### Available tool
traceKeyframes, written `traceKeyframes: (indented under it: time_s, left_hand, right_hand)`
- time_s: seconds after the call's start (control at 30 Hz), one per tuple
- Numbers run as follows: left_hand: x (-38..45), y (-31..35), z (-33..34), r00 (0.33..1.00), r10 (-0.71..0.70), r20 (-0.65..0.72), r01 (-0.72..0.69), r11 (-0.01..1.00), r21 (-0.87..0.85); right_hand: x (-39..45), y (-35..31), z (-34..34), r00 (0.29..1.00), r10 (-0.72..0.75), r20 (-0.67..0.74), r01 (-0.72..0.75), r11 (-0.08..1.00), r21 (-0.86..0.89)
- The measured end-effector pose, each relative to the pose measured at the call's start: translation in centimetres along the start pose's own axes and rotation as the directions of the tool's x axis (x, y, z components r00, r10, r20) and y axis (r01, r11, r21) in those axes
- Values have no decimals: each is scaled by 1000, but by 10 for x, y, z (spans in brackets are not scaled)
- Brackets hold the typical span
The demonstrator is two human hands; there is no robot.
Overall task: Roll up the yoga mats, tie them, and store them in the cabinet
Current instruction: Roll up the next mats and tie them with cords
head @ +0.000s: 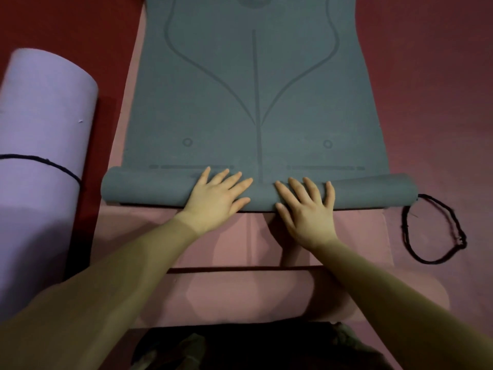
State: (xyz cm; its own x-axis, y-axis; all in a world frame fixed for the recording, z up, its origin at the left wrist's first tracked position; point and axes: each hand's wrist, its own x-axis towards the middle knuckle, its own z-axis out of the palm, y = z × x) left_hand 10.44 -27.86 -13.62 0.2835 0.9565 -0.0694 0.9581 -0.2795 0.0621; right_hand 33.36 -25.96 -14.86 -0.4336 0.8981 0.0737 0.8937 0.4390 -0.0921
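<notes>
Both hands, left (213, 196) and right (306, 206), lay flat with fingers spread on the grey mat's (256, 102) roll, atop the pink mat (232, 236). Uneven pushing could skew the roll; cord (437, 231) lay unused beside it.

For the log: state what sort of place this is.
Probably a yoga or exercise room: a grey yoga mat half rolled over a pink mat, a tied purple roll, red floor.
</notes>
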Motion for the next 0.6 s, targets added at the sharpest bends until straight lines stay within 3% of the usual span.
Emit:
traceKeyframes:
  time_s: [0.17,0.43,0.6]
  left_hand:
    - [-11,18,0,994,-74,-86,75,997,8]
    - [6,4,-4,995,-57,88,57,998,-2]
    - [15,-1,-5,994,-68,86,71,997,-32]
  right_hand:
    - [29,4,1,1000,-10,14,10,998,54]
    - [5,-3,4,996,-34,-86,35,999,13]
    - [7,0,2,998,-51,-41,51,999,15]
